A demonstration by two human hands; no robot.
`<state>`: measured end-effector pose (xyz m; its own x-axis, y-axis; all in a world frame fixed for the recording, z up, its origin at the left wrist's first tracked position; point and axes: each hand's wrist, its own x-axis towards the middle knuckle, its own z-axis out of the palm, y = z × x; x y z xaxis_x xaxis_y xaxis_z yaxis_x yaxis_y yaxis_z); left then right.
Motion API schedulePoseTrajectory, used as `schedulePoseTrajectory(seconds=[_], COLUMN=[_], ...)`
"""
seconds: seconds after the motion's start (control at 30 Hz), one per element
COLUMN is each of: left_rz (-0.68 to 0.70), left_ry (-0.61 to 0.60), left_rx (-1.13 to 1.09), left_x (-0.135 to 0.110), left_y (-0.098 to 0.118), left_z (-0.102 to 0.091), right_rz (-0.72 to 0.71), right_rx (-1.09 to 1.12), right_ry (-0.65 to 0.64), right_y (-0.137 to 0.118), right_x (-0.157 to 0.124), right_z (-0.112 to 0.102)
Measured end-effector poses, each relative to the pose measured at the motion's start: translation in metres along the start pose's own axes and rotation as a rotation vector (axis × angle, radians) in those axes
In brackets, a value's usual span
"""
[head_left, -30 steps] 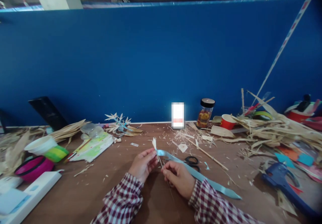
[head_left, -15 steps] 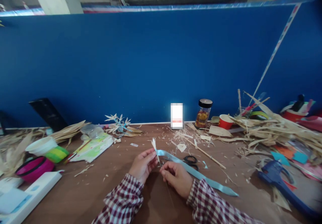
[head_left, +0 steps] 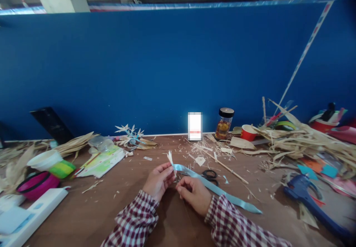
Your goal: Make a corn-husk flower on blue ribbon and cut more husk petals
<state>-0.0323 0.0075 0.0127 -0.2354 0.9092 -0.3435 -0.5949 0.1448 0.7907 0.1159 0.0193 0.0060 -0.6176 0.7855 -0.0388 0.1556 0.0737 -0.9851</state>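
Observation:
My left hand (head_left: 158,180) pinches a small pale straw piece (head_left: 170,158) together with the near end of a light blue ribbon (head_left: 222,193). The ribbon trails right across the brown table (head_left: 83,217) and ends near my right sleeve. Just right of the left hand, my right hand (head_left: 193,194) is closed, thumb and fingers pinched at a thin stick below the straw piece. Both sleeves are red and white check. Black scissors (head_left: 209,175) lie just behind the ribbon.
Straw scraps litter the table. A blue glue gun (head_left: 308,199) lies at right beside a heap of dried husks (head_left: 303,141). A jar (head_left: 224,123) and red cup (head_left: 248,132) stand by the blue partition. Bowls (head_left: 39,184) and a white box (head_left: 33,213) sit at left.
My right hand has shifted slightly left, closer to the left hand, and the ribbon's tail came with it. The camera view drifted a little.

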Motion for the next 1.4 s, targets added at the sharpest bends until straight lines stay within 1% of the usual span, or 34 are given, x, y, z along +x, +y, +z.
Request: schedulePoseTrajectory(seconds=[0.27, 0.4, 0.47, 0.53, 0.6, 0.73, 0.83, 0.93, 1.0, 1.07, 1.13, 1.23, 1.4], left_rz=[0.032, 0.065, 0.081, 0.084, 0.066, -0.013, -0.073, -0.117, -0.148, -0.176, -0.184, -0.193, -0.196], left_ry=[0.050, 0.096, 0.107, 0.109, 0.094, 0.029, -0.031, -0.093, -0.132, -0.184, -0.231, -0.234, -0.218], left_rx=[0.025, 0.019, 0.013, 0.030, 0.085, 0.172, 0.249, 0.361, 0.403, 0.414, 0.416, 0.440, 0.493], left_x=[-0.004, -0.003, 0.000, 0.004, 0.010, 0.022, 0.024, 0.019, 0.012, 0.005, 0.000, -0.005, -0.006], left_y=[0.003, 0.005, 0.009, 0.016, 0.026, 0.047, 0.053, 0.044, 0.033, 0.022, 0.013, 0.008, 0.005], left_z=[0.004, 0.004, 0.001, -0.001, -0.005, -0.012, -0.014, -0.010, -0.005, 0.001, 0.006, 0.009, 0.009], right_rz=[-0.034, 0.048, 0.072, 0.063, 0.031, -0.025, -0.042, -0.055, -0.034, 0.012, 0.057, 0.097, 0.083], right_rx=[-0.020, 0.059, 0.094, 0.129, 0.169, 0.221, 0.225, 0.217, 0.194, 0.162, 0.127, 0.066, 0.043], right_ry=[0.013, 0.010, 0.044, 0.085, 0.113, 0.169, 0.237, 0.325, 0.346, 0.308, 0.225, 0.125, 0.123], right_y=[0.004, 0.006, 0.007, 0.007, 0.006, 0.004, 0.003, 0.002, 0.001, 0.002, 0.004, 0.008, 0.009], right_x=[0.001, 0.002, 0.004, 0.005, 0.007, 0.009, 0.010, 0.010, 0.009, 0.008, 0.007, 0.005, 0.004], right_z=[-0.001, -0.001, -0.003, -0.005, -0.008, -0.014, -0.016, -0.018, -0.019, -0.021, -0.021, -0.021, -0.018])
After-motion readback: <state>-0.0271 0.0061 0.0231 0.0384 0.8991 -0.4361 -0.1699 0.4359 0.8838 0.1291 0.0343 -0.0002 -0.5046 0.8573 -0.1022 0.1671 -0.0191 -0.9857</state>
